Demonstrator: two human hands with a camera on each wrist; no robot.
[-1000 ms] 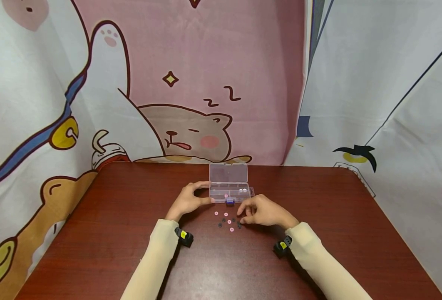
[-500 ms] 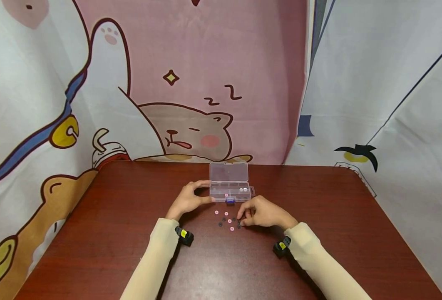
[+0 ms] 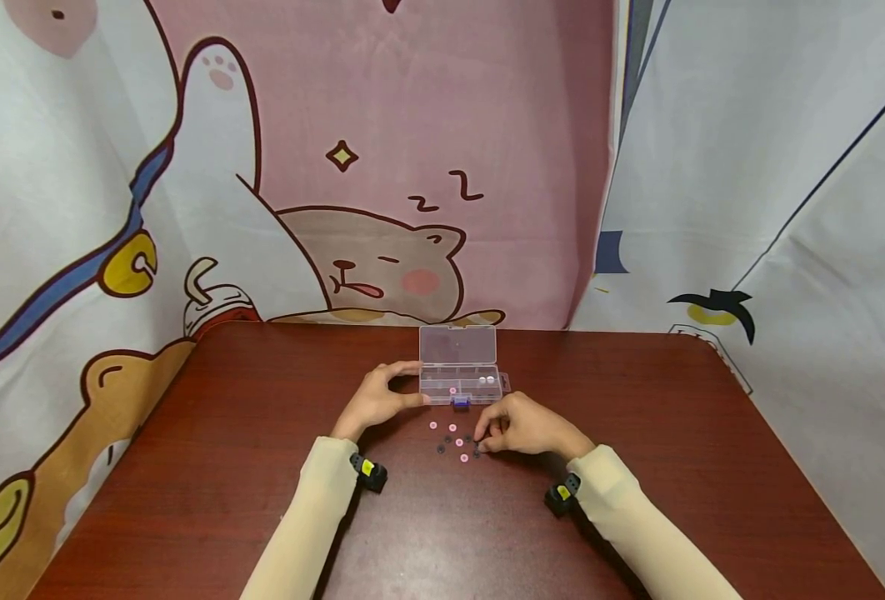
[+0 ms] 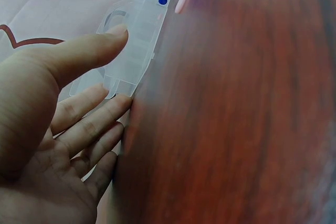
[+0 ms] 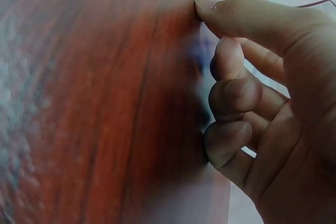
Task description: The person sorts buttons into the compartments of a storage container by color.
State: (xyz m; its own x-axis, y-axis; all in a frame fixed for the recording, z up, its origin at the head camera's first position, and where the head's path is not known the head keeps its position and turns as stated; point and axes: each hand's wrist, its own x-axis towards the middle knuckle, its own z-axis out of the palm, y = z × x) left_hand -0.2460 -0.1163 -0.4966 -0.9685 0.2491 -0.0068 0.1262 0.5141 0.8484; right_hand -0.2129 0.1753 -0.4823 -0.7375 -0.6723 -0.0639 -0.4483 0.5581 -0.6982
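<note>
My left hand [image 3: 375, 402] grips the left end of a clear plastic compartment box [image 4: 123, 59], thumb at its front and fingers behind. The box's lid [image 3: 457, 345] stands raised at the back, and a blue latch [image 3: 461, 402] shows at the front. Inside lie a pink bead [image 3: 453, 391] and a pair of white beads [image 3: 486, 380]. In front of the box my right hand [image 3: 530, 423] pinches at a small black bead [image 3: 477, 442] with thumb and index finger, close over the table; the thumb hides the index tip in the right wrist view.
Several pink beads [image 3: 459, 442] and black beads [image 3: 441, 449] lie scattered on the brown table [image 3: 262, 400] between the hands. A cartoon-print cloth [image 3: 517, 167] hangs behind the table's far edge.
My right hand has shifted very slightly left at the black beads. The left hand and the box keep their place.
</note>
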